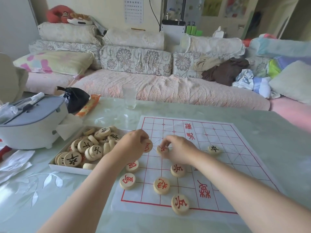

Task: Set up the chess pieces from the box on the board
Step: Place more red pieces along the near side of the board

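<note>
Board: the paper board [218, 165] lies flat on the table [50, 199], just right of the box.
Box: the shallow white box [67, 167] holds a heap of wooden pieces [87, 148].
Left hand: your left hand [133, 147] curls round a red-marked piece [148, 145], tilted at the board's left border.
Right hand: your right hand [178, 152] pinches a second red piece [161, 149] resting on the board.
Set pieces: five red discs [161, 185] lie flat on the near-left part; one black disc [214, 150] lies right of your right hand.
</note>
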`<state>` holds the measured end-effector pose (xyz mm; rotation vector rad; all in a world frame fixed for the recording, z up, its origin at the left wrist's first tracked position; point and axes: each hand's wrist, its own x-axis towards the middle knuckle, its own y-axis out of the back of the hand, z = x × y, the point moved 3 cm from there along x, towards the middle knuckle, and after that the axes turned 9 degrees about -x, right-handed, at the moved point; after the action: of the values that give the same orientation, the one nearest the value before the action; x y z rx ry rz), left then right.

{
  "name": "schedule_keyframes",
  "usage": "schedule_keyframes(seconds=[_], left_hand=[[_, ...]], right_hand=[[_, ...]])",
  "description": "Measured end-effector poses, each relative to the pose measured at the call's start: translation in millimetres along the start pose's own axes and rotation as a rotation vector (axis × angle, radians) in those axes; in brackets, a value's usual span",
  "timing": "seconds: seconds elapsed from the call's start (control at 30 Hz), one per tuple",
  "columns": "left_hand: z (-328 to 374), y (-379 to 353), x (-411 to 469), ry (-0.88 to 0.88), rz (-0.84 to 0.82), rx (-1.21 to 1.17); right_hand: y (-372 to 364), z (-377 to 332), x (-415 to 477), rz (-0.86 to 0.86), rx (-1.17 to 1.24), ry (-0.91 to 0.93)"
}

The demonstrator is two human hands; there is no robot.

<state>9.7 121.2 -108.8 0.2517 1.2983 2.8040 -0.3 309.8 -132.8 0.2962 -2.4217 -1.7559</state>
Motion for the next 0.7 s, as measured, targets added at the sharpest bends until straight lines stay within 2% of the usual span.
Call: schedule_keyframes(seconds=[0.13, 0.23, 0.4, 0.53, 0.7], left_hand=[[3, -8, 7, 0.032, -0.007, -0.057], [5, -17, 12, 0.056, -0.017, -0.09], [5, -27, 19, 0.135, -0.024, -0.167], [5, -32, 20, 0.193, -0.023, -0.336], [8, -30, 16, 0.248, -0.004, -0.496]], right_hand=[[25, 32, 10, 0.179, -0.054, -0.145], [25, 58, 11, 0.15, -0.066, -0.234], [17, 60, 9, 0.09, 0.049, -0.21], [13, 55, 7, 0.031, 0.04, -0.162], [16, 45, 9, 0.102, 0.077, -0.102]])
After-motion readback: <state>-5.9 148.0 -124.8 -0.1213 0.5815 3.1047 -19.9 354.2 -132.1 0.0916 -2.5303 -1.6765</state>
